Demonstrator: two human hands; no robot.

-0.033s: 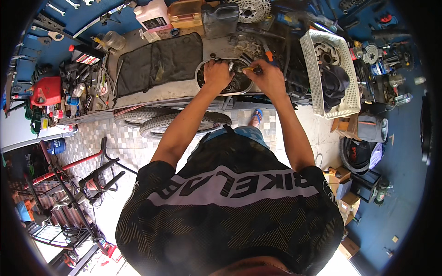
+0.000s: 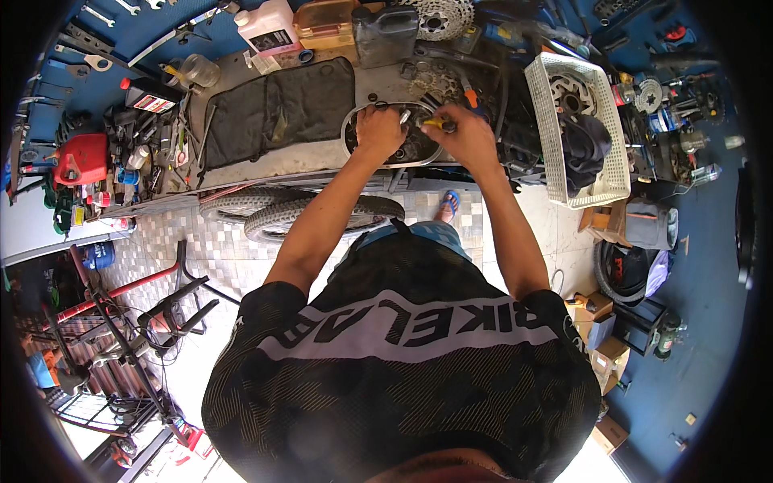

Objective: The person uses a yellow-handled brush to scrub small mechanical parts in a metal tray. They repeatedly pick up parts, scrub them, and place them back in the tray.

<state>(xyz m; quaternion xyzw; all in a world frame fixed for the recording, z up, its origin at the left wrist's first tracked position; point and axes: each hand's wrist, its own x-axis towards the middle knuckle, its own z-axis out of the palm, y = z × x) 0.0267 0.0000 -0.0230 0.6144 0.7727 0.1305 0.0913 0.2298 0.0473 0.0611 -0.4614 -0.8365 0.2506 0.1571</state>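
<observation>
The workbench (image 2: 377, 74) bears one tray (image 2: 415, 163), the right hand (image 2: 471, 141) holding one yellow tool (image 2: 437, 123), the left hand (image 2: 380, 131)'s grip unclear.

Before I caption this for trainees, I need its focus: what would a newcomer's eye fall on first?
Likely, at top centre, the bare left hand over an oval, pale-rimmed tray and the bare right hand holding a small yellow tool. Next, the white perforated plastic basket to their right and the red plastic jug far left.
</observation>
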